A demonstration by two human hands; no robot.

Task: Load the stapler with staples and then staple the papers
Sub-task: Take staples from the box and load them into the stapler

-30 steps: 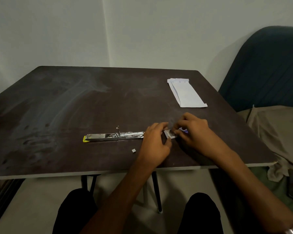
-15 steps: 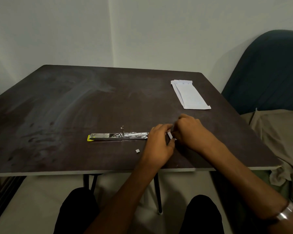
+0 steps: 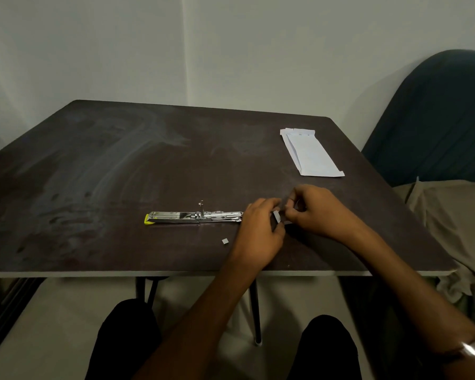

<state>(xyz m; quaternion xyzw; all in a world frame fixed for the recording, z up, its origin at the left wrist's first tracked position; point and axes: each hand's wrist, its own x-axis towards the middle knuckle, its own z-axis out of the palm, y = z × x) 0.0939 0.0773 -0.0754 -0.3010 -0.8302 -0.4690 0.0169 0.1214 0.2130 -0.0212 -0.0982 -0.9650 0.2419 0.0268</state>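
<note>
Change: the hands drew closer together over half a second; the staple strip that lay flat between them a second earlier was lifted and turned on edge; stapler, papers and loose bit had not moved on the tabletop.
Head view, left hand [image 3: 258, 231]: fingers curled, pinching the small grey strip [image 3: 277, 216] at its left end.
Head view, right hand [image 3: 314, 209]: fingers bent inward, tips meeting the strip from the right; whether it gripped the strip or something hidden under the palm, I could not tell.
Stapler [image 3: 194, 217]: lay opened out flat on the tabletop [image 3: 93, 174], yellow tip to the left, its right end just beside the left hand.
Loose bit [image 3: 225, 241]: a small grey piece, probably a broken-off staple block, apart from the stapler, near the left wrist.
Papers [image 3: 310, 154]: a folded white stack at the far right, well apart from the hands.
Progress: early. The stapler stood open, but no staples appeared in its channel; loading, closing and stapling the papers all seemed left.
</note>
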